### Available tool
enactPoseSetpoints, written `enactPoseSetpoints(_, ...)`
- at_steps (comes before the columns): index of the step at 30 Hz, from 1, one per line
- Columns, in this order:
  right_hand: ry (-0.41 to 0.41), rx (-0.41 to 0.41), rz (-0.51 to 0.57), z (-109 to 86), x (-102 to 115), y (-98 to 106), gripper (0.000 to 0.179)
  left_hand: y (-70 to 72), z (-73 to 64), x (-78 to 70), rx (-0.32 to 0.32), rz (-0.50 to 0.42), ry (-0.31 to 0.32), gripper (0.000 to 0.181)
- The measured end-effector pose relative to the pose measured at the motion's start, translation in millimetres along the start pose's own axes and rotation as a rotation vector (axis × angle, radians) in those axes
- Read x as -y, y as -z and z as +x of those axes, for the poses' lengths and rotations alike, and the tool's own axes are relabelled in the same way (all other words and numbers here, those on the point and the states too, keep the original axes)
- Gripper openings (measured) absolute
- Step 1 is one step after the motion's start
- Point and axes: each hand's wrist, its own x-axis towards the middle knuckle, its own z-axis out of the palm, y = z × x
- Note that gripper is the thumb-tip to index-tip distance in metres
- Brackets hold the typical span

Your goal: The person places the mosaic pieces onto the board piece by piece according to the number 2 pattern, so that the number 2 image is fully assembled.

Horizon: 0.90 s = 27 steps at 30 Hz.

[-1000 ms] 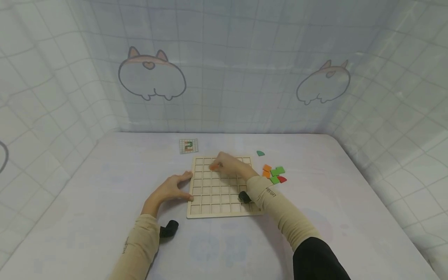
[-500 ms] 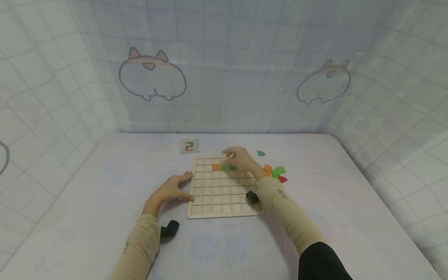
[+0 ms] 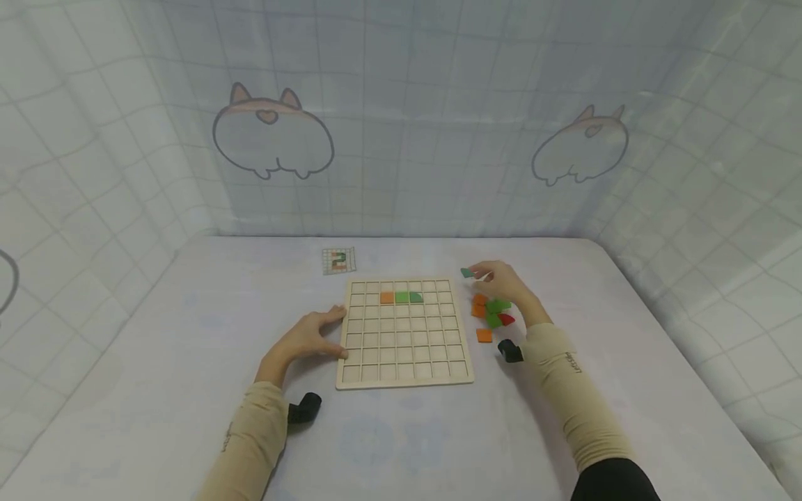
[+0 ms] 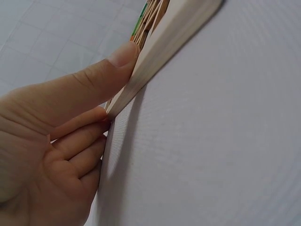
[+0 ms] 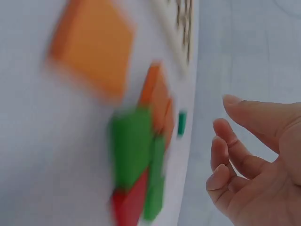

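Note:
A wooden grid board [image 3: 404, 385] lies on the table. In its second row from the back sit an orange square tile [image 3: 386, 298], a light green square tile [image 3: 402, 297] and a dark green quarter-round tile [image 3: 416, 297]. My left hand [image 3: 307, 337] rests against the board's left edge; thumb [image 4: 115, 61] and fingers touch it in the left wrist view. To the right of the board, my right hand [image 3: 503, 284] hovers with fingers apart and holds nothing in the right wrist view. Its fingertips are close to a loose dark green tile [image 3: 467, 273].
Below the right hand lie loose orange tiles [image 3: 479, 311], green tiles [image 3: 499, 305] and a red tile [image 3: 507, 319]. One orange tile [image 3: 484, 335] sits apart, nearer the front. A small printed pattern card [image 3: 339, 261] lies behind the board.
My right hand has let go of an orange tile on the board and moved right to the loose dark green tile. The left hand has stayed at the board's edge.

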Motion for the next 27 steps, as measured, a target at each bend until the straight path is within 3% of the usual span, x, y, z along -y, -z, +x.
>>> enactPoseSetpoints(6, -0.075, 0.020, -0.042, -20.9, -25.8, 11.0, 0.038, -0.1, 0.1, -1.2, -0.001, -0.006, -0.002, 0.096)
enactPoseSetpoints(15, -0.145, 0.213, -0.079, -36.1, -40.4, 17.3, 0.047, 0.8, -0.6, -1.6, 0.004, -0.002, -0.008, 0.095)
enactPoseSetpoints(22, -0.130, 0.155, -0.082, -39.5, -43.3, 15.7, 0.033, 0.3, -1.1, -2.4, 0.001, -0.001, -0.008, 0.095)
enactPoseSetpoints(27, -0.149, 0.118, -0.042, -39.8, -44.2, 16.3, 0.034, 0.4, -1.5, -3.3, -0.003, -0.001, -0.007, 0.095)
